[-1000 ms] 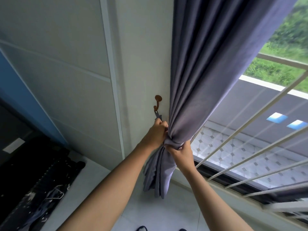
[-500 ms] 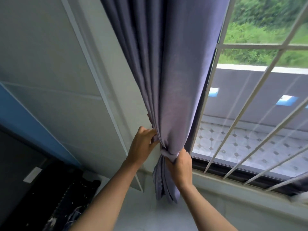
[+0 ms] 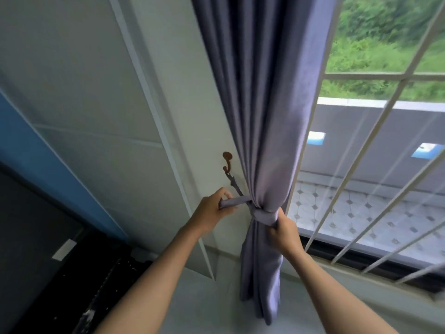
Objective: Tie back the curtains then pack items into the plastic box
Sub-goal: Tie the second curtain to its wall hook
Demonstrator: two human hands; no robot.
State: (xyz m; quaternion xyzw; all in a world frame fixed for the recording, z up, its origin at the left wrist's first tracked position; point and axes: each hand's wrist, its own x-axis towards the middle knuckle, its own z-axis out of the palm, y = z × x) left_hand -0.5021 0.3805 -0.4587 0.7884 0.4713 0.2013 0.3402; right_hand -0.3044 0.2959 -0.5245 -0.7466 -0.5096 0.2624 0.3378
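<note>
The left hand [image 3: 212,213] grips one end of the tie-back band [image 3: 261,214]; the right hand [image 3: 285,231] grips the other end, around the curtain [image 3: 267,131].

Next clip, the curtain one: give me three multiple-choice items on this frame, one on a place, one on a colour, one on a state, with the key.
1. Where is the wall hook relative to the curtain?
A. To its left
B. To its right, on the window bars
C. Below it, on the floor

2. What colour is the tie-back band?
A. Red
B. Grey-purple, like the curtain
C. Yellow

3. What are the hands doing?
A. Both hang free
B. Only the right hand holds something
C. Each grips an end of the band

Key: 1 A, the hook sits on the wall left of the folds. 2 B, it matches the fabric. 3 C, the left hand holds the left end, the right hand the other.
</note>
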